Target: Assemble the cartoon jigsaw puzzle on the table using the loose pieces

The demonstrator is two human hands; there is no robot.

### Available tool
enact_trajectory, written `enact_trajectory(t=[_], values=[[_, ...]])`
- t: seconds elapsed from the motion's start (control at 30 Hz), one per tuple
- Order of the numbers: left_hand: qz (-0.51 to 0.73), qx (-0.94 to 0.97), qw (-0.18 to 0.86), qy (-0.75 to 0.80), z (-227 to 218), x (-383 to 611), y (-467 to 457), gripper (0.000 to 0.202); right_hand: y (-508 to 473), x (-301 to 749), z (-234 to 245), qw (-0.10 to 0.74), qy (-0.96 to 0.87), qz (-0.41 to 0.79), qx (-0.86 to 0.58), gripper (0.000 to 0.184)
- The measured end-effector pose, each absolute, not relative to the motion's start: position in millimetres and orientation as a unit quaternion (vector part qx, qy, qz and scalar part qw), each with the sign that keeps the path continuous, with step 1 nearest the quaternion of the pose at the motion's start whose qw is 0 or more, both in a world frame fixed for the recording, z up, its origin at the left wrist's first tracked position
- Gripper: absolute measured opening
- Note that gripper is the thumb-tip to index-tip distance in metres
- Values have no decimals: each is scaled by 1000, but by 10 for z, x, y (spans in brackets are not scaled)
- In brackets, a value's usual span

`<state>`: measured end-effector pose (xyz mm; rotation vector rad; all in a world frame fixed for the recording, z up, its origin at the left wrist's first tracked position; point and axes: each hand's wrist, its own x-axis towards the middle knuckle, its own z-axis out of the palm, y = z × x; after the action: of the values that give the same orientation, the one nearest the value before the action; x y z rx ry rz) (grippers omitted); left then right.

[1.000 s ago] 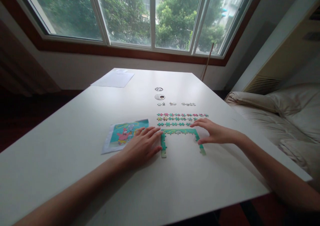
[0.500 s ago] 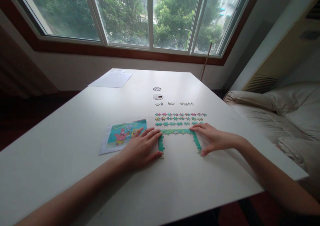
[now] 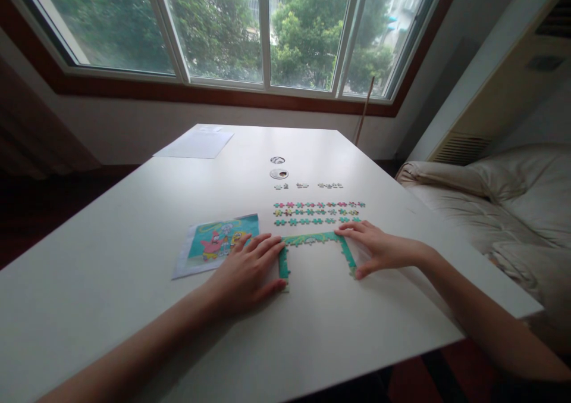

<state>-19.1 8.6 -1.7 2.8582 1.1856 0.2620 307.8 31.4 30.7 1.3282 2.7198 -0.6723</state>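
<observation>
A three-sided puzzle border (image 3: 310,239) of joined green pieces lies flat on the white table, its open side towards me. Spread along its left strip is my left hand (image 3: 250,272), fingertips at the upper left corner and thumb near the lower end. My right hand (image 3: 379,248) touches the right strip, fingers at the upper right corner and thumb at the lower end. Both hands have their fingers apart. Partly beneath my left hand's fingers, a cartoon picture sheet (image 3: 214,245) shows a pink starfish and a yellow figure.
Beyond the border, loose puzzle pieces (image 3: 316,212) lie in several rows, with paler pieces (image 3: 330,185) behind. Two round discs (image 3: 279,174) sit farther back. White paper (image 3: 194,144) rests at the far left of the table (image 3: 111,236). A beige sofa (image 3: 482,194) stands right.
The border's left side has come slightly towards me with my left hand, so the border sits a little more tilted. My right hand stays at the right strip. The view has shifted slightly.
</observation>
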Motion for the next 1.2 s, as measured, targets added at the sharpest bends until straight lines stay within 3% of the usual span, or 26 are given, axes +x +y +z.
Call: enact_trajectory(t=[0.33, 0.63, 1.2], values=[[99, 917, 25, 384, -10, -219, 61, 56, 304, 3094, 306, 25, 881, -208, 425, 93], [76, 908, 27, 412, 36, -212, 48, 84, 324, 3117, 240, 36, 887, -181, 423, 101], [58, 910, 27, 410, 17, -220, 74, 83, 327, 3128, 202, 31, 889, -175, 421, 99]])
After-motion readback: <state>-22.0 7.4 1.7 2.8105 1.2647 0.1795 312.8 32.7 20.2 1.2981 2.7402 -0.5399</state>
